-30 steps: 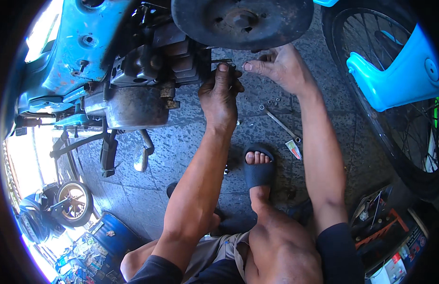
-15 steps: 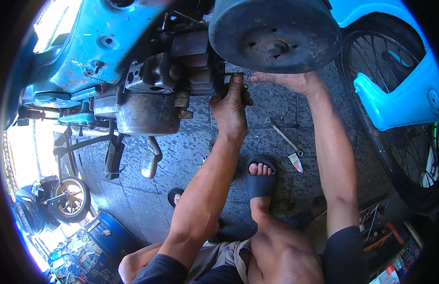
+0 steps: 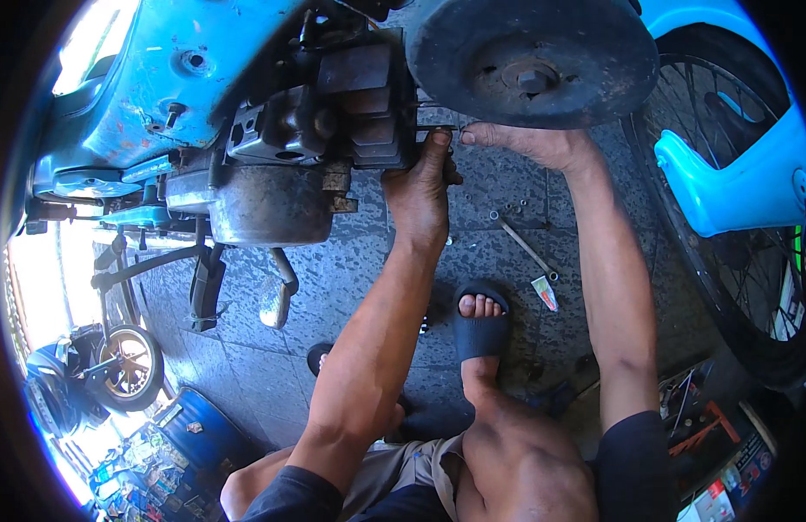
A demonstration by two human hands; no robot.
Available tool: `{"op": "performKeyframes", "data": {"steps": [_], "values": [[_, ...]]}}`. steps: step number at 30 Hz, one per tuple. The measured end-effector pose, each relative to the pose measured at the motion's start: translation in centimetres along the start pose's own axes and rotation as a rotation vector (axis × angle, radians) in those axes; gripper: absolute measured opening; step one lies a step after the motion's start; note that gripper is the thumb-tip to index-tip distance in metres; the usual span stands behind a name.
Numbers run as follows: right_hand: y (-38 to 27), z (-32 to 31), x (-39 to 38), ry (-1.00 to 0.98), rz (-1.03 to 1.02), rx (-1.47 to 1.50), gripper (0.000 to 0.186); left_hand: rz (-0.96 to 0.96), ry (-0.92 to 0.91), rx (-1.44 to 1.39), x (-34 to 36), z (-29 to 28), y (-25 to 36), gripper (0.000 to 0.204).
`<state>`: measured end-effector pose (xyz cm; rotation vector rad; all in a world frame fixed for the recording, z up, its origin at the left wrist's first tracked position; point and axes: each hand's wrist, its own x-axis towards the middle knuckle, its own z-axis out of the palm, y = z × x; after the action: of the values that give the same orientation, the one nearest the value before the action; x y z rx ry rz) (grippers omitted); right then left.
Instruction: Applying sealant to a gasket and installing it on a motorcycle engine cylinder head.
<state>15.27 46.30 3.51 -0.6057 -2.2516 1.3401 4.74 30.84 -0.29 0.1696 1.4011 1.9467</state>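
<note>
A motorcycle engine with a dark finned cylinder (image 3: 361, 104) hangs at the upper left, thin metal rods jutting from its right end. My left hand (image 3: 420, 196) is just below that end, thumb raised against a rod and fingers curled. What those fingers hold is hidden. From the right, my right hand (image 3: 533, 146) reaches in under a big dark round disc (image 3: 472, 83) with a central bolt. Its thumb tip almost meets my left thumb near the rod's end. The other fingers look bent inward, partly covered, and whatever they grip cannot be made out.
A spanner (image 3: 526, 246) lies on the dark tiled floor below several small nuts, beside a small tube (image 3: 545, 293). To the right stands a spoked wheel (image 3: 681, 200) with a light-blue fender (image 3: 694, 187). A blue drum (image 3: 203, 426) is at lower left, tools (image 3: 707, 426) at lower right.
The view has shifted slightly, so the disc sits further right and more of the rods shows. Both hands stay at the cylinder's end, with little visible movement.
</note>
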Motion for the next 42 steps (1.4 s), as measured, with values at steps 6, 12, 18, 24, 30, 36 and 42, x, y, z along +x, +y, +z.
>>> {"op": "performKeyframes", "data": {"steps": [6, 12, 18, 24, 30, 36, 42], "values": [[0.5, 0.2, 0.1, -0.005, -0.072, -0.022, 0.062, -0.002, 0.013, 0.016, 0.1, 0.0, 0.1, 0.034], [2.1, 1.3, 0.0, 0.100, -0.366, -0.336, 0.063, -0.034, -0.045, 0.112, 0.2, -0.4, 0.2, 0.036], [2.0, 1.2, 0.2, -0.028, -0.143, -0.248, 0.060, -0.003, -0.151, 0.037, 0.9, -1.5, 0.7, 0.038], [1.4, 1.5, 0.1, 0.042, -0.237, -0.261, 0.061, -0.036, -0.064, 0.020, 0.1, -1.0, 0.4, 0.037], [1.2, 2.0, 0.1, 0.112, -0.248, -0.258, 0.068, -0.059, -0.041, 0.062, -0.1, -0.6, 1.0, 0.040], [0.2, 1.6, 0.1, 0.070, -0.200, -0.244, 0.063, -0.060, -0.081, 0.098, -0.2, -0.8, 1.6, 0.042], [-1.1, 0.3, -0.3, -0.017, -0.200, -0.089, 0.052, -0.087, -0.049, 0.097, -0.5, -0.5, 1.5, 0.050]]}}
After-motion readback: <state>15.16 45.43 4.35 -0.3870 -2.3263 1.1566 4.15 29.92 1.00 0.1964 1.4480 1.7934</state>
